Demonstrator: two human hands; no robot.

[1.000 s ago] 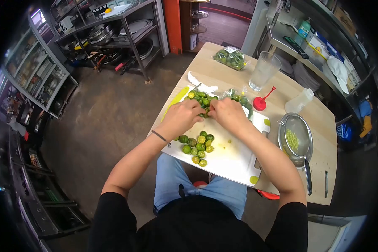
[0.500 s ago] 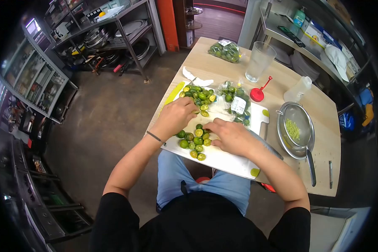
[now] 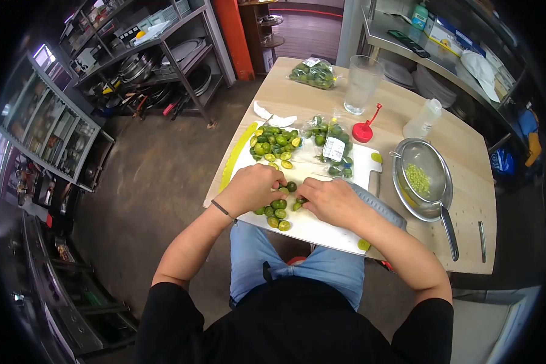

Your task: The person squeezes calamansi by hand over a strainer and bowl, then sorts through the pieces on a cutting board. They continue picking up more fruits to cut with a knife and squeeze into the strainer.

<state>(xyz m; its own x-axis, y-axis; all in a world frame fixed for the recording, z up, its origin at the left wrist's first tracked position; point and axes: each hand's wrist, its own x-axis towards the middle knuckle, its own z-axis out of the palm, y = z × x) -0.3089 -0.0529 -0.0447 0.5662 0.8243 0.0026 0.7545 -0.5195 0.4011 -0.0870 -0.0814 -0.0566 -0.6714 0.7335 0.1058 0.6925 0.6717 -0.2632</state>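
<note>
On the white cutting board with green corners, my left hand has its fingers curled round a small cut lime. Opposite it, my right hand pinches a lime half between thumb and fingers. Between and below the hands lie several lime halves, cut faces showing on some. A larger heap of cut limes sits at the board's far left. Beyond my right hand a wide knife blade rests on the board; its handle is not plain to see.
An opened bag of limes lies at the board's back edge. Behind stand another bag of limes, a clear pitcher, a red cap with spout and a squeeze bottle. A strainer with seeds sits over a bowl at right.
My left hand has come down from beside the far heap to the near limes. My right hand has closed in near it. The view has shifted slightly.
</note>
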